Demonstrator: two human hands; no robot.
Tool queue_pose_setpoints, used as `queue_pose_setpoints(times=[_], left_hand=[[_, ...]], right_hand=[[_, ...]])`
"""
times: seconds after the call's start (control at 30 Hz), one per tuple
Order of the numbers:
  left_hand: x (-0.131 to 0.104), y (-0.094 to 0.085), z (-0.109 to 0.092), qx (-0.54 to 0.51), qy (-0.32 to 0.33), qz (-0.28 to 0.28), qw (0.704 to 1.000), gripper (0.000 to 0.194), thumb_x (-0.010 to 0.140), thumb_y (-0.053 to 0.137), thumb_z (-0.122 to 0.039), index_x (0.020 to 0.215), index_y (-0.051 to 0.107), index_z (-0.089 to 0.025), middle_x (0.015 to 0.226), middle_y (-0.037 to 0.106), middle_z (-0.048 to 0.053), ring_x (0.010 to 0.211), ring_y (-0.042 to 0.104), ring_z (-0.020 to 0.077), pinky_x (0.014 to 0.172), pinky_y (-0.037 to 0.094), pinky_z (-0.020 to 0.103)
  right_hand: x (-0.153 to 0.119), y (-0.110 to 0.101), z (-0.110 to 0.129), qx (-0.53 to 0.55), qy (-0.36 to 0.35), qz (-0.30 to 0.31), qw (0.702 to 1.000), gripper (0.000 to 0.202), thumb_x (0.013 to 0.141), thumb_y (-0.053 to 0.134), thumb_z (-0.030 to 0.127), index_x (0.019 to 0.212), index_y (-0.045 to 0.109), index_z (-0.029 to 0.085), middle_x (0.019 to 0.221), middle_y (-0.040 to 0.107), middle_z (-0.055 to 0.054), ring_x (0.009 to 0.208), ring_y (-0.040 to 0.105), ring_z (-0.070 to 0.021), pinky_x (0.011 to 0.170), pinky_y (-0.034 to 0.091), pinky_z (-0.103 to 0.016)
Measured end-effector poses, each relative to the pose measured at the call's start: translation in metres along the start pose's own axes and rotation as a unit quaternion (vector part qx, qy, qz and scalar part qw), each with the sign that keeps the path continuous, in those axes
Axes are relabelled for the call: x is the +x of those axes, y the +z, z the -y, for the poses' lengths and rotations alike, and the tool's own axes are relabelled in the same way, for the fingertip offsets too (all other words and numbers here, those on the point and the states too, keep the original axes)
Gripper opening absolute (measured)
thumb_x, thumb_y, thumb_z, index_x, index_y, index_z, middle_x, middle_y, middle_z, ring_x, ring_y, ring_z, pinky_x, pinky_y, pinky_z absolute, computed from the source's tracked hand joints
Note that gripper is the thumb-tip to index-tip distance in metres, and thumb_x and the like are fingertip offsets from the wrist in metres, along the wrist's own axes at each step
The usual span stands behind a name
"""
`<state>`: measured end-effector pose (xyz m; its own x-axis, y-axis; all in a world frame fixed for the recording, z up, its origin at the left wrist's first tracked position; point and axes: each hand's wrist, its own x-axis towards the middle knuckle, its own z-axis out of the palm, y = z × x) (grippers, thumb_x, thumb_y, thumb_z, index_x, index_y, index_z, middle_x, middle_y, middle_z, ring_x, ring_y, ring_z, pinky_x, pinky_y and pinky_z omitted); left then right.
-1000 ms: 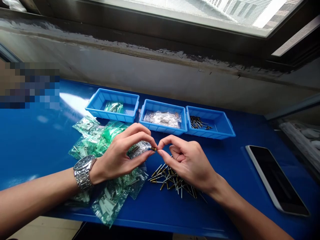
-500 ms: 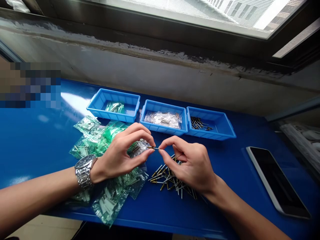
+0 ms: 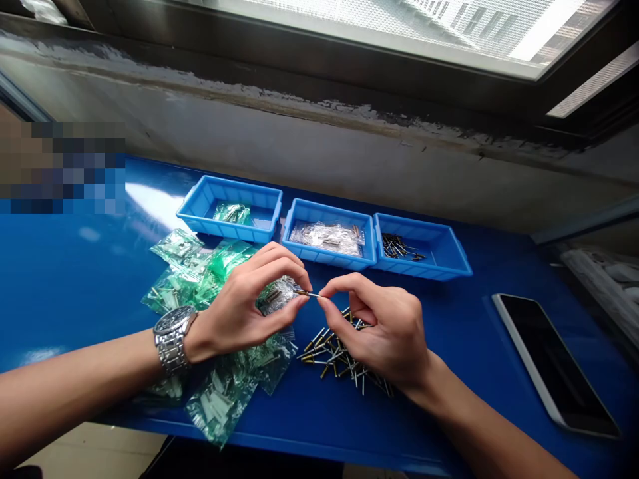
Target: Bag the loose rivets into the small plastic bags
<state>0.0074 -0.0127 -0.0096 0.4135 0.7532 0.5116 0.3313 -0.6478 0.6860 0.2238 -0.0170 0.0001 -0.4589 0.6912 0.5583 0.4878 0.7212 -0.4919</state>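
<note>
Between my two hands a single pop rivet (image 3: 313,294) is held level, its brass-coloured end to the left and its thin silver pin to the right. My left hand (image 3: 254,296) pinches the brass end between thumb and forefinger; my right hand (image 3: 384,326) pinches the pin tip in the same way. Below and partly behind my right hand lies a loose pile of pop rivets (image 3: 332,352). Beneath my left hand and wrist spread several green-tinted plastic bags (image 3: 219,402) with small parts inside, and a clear bag (image 3: 279,293) sits just behind its fingers.
Three blue bins stand in a row: the left bin (image 3: 224,231) holds a green bag, the middle bin (image 3: 324,258) clear bags, the right bin (image 3: 439,246) dark rivets. A phone (image 3: 554,366) lies on the blue table (image 3: 449,339) at right. Behind runs a wall under a window.
Both hands keep their pinch on the rivet. The view has shifted very slightly, and slightly more of the silver pin shows between my fingertips.
</note>
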Motion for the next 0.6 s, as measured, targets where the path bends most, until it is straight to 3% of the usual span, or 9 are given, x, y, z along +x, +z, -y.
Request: queue_pose_setpoints(times=[0.13, 0.27, 0.47, 0.6], left_hand=[[-0.0015, 0.0000, -0.0005, 0.004, 0.016, -0.009, 1.000, 0.011, 0.090, 0.066, -0.009, 0.097, 0.065, -0.016, 0.093, 0.066, 0.005, 0.093, 0.060, 0.0194, 0.080, 0.053, 0.035], [-0.0017, 0.0006, -0.0009, 0.000, 0.034, -0.008, 0.999, 0.010, 0.089, 0.067, -0.009, 0.096, 0.065, -0.016, 0.092, 0.065, 0.005, 0.091, 0.060, 0.0195, 0.078, 0.053, 0.035], [-0.0011, -0.0001, -0.0005, 0.002, 0.019, -0.015, 1.000, 0.009, 0.092, 0.067, -0.010, 0.097, 0.064, -0.017, 0.092, 0.066, 0.005, 0.091, 0.060, 0.0188, 0.080, 0.053, 0.035], [-0.0013, 0.0006, -0.0007, 0.006, 0.013, -0.009, 1.000, 0.008, 0.093, 0.067, -0.012, 0.097, 0.065, -0.017, 0.092, 0.066, 0.005, 0.091, 0.059, 0.0193, 0.079, 0.053, 0.035]], right_hand=[[-0.0006, 0.0051, -0.0029, 0.048, 0.024, 0.044, 0.998, 0.004, 0.092, 0.069, 0.016, 0.096, 0.069, 0.016, 0.071, 0.069, 0.004, 0.043, 0.037, -0.0038, 0.045, 0.030, -0.022], [-0.0026, 0.0089, -0.0025, 0.062, 0.028, 0.051, 0.996, 0.006, 0.093, 0.068, 0.019, 0.098, 0.070, 0.017, 0.069, 0.069, 0.004, 0.042, 0.036, -0.0047, 0.045, 0.032, -0.021], [-0.0014, 0.0035, 0.0016, 0.015, 0.018, 0.009, 1.000, 0.003, 0.092, 0.067, 0.018, 0.092, 0.070, 0.017, 0.064, 0.067, 0.005, 0.042, 0.043, -0.0054, 0.046, 0.034, -0.021], [-0.0030, 0.0014, 0.0066, -0.025, -0.030, -0.045, 0.998, 0.004, 0.090, 0.072, 0.016, 0.093, 0.071, 0.018, 0.067, 0.071, 0.002, 0.044, 0.049, -0.0063, 0.051, 0.040, -0.023]])
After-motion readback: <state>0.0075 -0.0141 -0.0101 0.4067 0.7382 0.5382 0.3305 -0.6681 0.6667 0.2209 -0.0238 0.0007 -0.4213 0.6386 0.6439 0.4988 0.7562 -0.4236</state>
